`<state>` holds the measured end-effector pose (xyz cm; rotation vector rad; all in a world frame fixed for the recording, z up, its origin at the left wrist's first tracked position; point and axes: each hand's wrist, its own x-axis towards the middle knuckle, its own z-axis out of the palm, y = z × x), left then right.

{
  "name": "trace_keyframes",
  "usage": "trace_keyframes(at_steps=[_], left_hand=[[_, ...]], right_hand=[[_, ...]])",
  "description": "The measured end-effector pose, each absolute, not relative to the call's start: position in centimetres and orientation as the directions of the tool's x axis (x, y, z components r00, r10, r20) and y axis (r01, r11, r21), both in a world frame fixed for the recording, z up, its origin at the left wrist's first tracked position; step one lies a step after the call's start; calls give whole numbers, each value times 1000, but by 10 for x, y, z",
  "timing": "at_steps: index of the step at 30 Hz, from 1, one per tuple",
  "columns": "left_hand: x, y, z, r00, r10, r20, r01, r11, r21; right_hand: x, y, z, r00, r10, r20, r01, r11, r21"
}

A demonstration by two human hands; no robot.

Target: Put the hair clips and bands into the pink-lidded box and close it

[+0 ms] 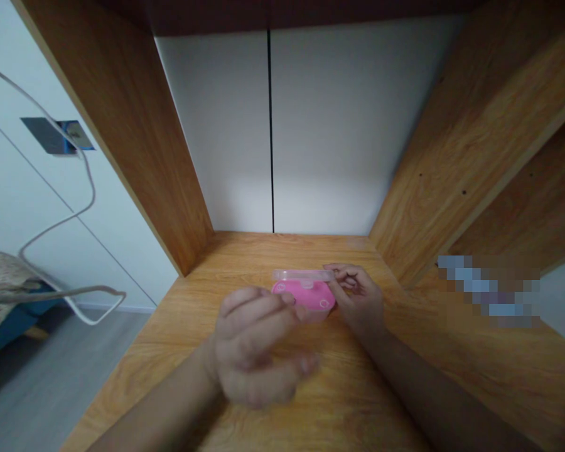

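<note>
A small pink plastic box [313,296] stands on the wooden desk, with a clear, see-through strip like a lid edge [301,275] along its far side. Pale round marks show on its pink face. My right hand [358,298] grips the box at its right end, the thumb on the near side and the other fingers behind. Nearer the camera, my left hand [257,345] is raised in front of the box and covers its left part. Its fingers are half curled and slightly blurred, with the thumb held apart, and nothing shows between them.
Wooden side panels [164,157] rise left and right of the desktop [282,414], with a white back wall [320,138] behind. At left, a white cable [91,182] hangs past a wall socket [78,135]. A pixelated patch hides something at right.
</note>
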<state>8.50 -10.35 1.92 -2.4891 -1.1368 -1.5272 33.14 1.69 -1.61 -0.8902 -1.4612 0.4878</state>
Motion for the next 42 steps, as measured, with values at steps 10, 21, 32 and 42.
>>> trace_keyframes(at_steps=[10,21,32,42], left_hand=[[70,-28,-11,315,762,566,336,-647,684],[80,-33,-12,316,837,446,428,-546,720],[80,-32,-4,261,884,387,355,-461,813],[79,-29,-8,297,841,453,342,-536,772]], right_hand=[[335,13,-12,36,807,590,195,573,-796],[335,10,-12,7,832,555,139,549,-824],[332,13,-8,106,834,541,50,539,-841],[335,14,-8,-203,830,519,434,552,-712]])
